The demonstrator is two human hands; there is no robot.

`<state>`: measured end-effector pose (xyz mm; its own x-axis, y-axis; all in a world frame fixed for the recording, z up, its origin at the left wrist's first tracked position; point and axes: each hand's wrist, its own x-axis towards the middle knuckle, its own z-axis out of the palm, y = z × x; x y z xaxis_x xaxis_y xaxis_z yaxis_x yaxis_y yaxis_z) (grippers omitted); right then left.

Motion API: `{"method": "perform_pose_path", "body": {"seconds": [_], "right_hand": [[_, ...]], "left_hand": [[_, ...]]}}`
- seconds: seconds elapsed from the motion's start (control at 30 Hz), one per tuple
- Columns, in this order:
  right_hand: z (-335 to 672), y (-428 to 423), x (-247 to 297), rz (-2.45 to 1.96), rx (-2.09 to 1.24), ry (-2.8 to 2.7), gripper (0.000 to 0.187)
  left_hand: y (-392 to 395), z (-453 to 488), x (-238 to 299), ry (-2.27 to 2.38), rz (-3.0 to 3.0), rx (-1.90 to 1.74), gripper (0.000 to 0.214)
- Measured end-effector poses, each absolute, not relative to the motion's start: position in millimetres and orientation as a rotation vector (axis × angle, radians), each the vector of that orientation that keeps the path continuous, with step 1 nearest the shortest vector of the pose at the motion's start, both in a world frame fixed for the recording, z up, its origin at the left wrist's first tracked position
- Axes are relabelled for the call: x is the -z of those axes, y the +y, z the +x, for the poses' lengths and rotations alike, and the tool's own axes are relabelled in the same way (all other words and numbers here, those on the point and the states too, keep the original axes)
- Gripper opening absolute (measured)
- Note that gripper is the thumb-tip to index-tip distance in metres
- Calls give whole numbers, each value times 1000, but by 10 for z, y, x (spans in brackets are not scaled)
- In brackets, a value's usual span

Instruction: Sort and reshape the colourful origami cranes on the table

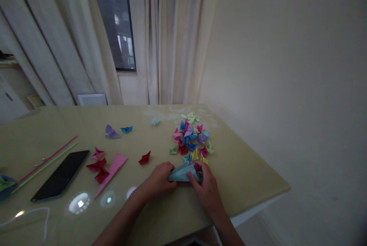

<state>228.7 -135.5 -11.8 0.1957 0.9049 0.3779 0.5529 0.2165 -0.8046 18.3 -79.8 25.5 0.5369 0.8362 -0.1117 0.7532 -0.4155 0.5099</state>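
Head camera: at the near edge of a pale table [243, 169], toward its right-hand corner, a person's two bare hands close on a light-blue folded paper [183, 172]. The paper lies flat on the tabletop straight ahead of the person, its long axis running left to right, roughly parallel to the near edge. The left hand [160, 179] pinches its left end, fingers curled over the top. The right hand [206, 188] grasps its right end, where a trace of darker, reddish paper shows at the fingertips. Both hands touch the paper, one at each end, so neither is the nearer.

Just beyond the hands, toward the far right corner, sits a heap of small folded paper pieces [190, 139] in pink, blue, yellow, green and purple. A red folded piece [145, 158] lies to the left of the left hand. Farther left lie a pink paper strip [113, 171], a dark phone [61, 175] and two straws [48, 160]. Curtains [172, 35] and a window [114, 16] stand behind the far edge.
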Motion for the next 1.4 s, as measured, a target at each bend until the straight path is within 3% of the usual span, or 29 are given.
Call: {"method": "perform_pose_path", "body": {"seconds": [0.47,0.83,1.4], "right_hand": [[2274,-1362,108,-1488,-368,-1543,33],[2243,-1381,88,-1519,-288,-1637,30],[2267,-1404,56,-1368,-321,-1586,34]], "left_hand": [[-845,119,-267,1346,2327,-254,32],[-881,121,-327,1278,2399,-12,35],[-901,149,-251,1140,2427,-185,17]]}}
